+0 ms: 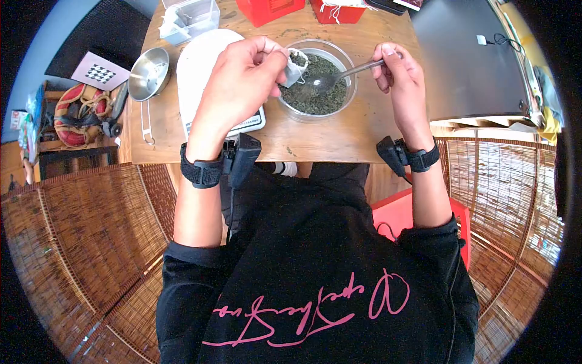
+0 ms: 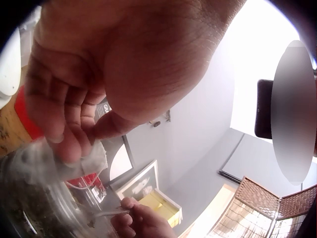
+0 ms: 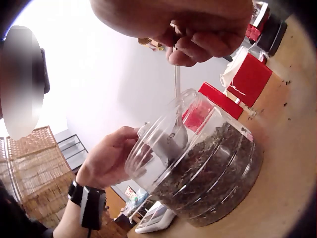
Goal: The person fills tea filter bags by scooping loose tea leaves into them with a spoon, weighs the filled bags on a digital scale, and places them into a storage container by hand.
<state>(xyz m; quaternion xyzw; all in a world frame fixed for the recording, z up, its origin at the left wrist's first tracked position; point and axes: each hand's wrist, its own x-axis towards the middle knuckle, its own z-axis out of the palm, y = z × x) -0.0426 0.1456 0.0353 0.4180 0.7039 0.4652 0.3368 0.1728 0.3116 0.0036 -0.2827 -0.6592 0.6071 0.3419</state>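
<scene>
My left hand (image 1: 245, 76) pinches a small white tea bag (image 1: 294, 74) at the left side of a clear round jar (image 1: 353, 91). Dark dried leaves show at the bag's opening. In the left wrist view the bag (image 2: 95, 162) hangs from the thumb and fingertips. My right hand (image 1: 401, 76) grips a metal spoon (image 1: 362, 66) by its handle, to the right of the jar. The spoon's bowl is over the loose dried tea leaves (image 1: 318, 104), close to the bag. The right wrist view shows the leaves (image 3: 213, 168) filling much of the jar.
A white kitchen scale (image 1: 197, 67) lies under my left forearm. Left of it is a metal strainer-like cup (image 1: 149, 76) with a long handle. A clear plastic box (image 1: 203, 18) and red boxes (image 1: 270, 9) stand at the table's far side. Leaf crumbs dot the wooden table (image 1: 315, 142).
</scene>
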